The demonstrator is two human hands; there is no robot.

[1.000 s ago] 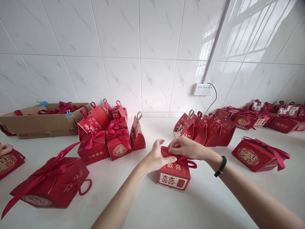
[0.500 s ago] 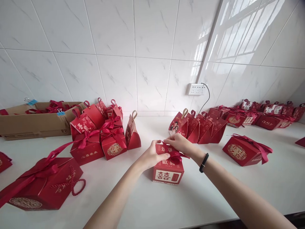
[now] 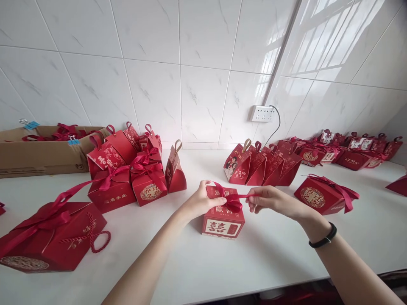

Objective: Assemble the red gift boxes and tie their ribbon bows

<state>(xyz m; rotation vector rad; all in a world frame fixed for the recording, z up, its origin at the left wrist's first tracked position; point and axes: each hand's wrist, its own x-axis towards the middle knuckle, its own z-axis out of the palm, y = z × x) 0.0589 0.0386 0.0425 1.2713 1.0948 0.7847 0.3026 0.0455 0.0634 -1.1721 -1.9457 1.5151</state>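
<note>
A small red gift box (image 3: 223, 228) with a cream label stands upright on the white table before me. On its top lies a dark red ribbon (image 3: 233, 202) gathered in a bow or knot. My left hand (image 3: 203, 200) is closed at the box's left top, thumb pressed on the ribbon by the knot and fingers behind. To the right, my right hand (image 3: 269, 200) pinches a ribbon end and holds it out taut, just clear of the box. A black band circles my right wrist.
Several red boxes (image 3: 116, 197) with ribbons stand to the left, beside a cardboard box (image 3: 41, 159) of ribbons. Behind are several triangular boxes (image 3: 256, 167). A hexagonal box (image 3: 321, 197) lies right, with more boxes beyond. A power strip (image 3: 263, 113) hangs on the tiled wall.
My right hand has moved off the box top to the right, drawing a ribbon end out straight. My left hand stays on the box. The view has shifted slightly.
</note>
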